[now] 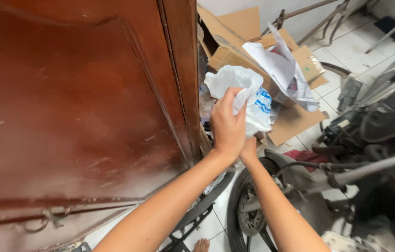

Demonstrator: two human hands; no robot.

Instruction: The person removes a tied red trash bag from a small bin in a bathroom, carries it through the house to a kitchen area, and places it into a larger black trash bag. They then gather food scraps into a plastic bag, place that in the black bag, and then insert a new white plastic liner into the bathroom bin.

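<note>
My left hand [227, 123] is closed on a crumpled white plastic bag [249, 91] with blue print, held up beside the edge of a tall dark-brown wooden cabinet [76, 107]. My right hand [249, 149] is mostly hidden behind the left one, under the bag; its fingers do not show. Just beyond the bag lies a crumpled white paper or plastic sheet [284, 70] on top of flattened brown cardboard boxes [234, 32].
A motorcycle [375, 140] stands at the right, its front wheel [249, 210] below my arms. More cardboard [295, 123] and a red cloth [307, 156] lie on the white tiled floor [347, 51]. Metal rods [319, 14] lean at the back.
</note>
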